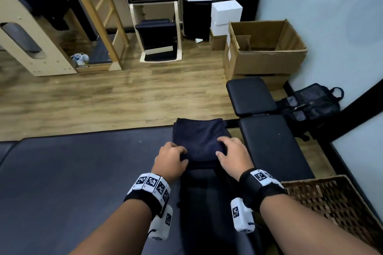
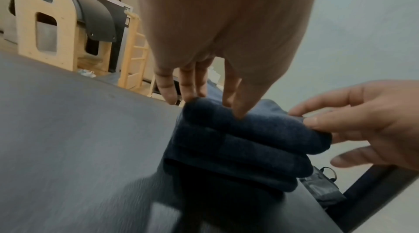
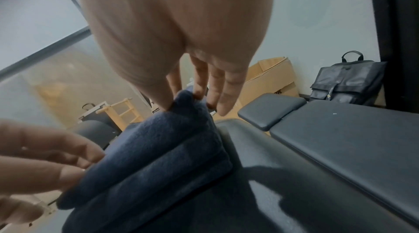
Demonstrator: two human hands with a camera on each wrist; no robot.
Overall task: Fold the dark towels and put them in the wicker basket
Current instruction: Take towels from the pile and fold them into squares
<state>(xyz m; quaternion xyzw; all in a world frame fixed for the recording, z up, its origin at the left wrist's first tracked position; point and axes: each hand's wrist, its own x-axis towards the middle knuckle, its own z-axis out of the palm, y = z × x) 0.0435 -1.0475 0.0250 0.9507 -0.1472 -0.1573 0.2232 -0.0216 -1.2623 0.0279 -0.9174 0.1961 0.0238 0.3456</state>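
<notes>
A dark navy towel (image 1: 201, 136), folded into a thick stack of layers, lies at the far edge of the grey padded table (image 1: 83, 172). My left hand (image 1: 172, 157) pinches the near left corner of its top layer, thumb on top (image 2: 213, 109). My right hand (image 1: 232, 153) pinches the near right corner the same way (image 3: 188, 104). The wrist views show the towel (image 2: 238, 143) (image 3: 158, 156) with its top fold raised between the two hands. The wicker basket (image 1: 331, 198) stands at the lower right beside my right forearm; its inside is hardly visible.
A black padded bench (image 1: 269, 141) runs along the table's right side, with a black backpack (image 1: 310, 107) behind it by the wall. Open cardboard boxes (image 1: 267, 47) and wooden exercise equipment (image 1: 31, 37) stand across the wood floor.
</notes>
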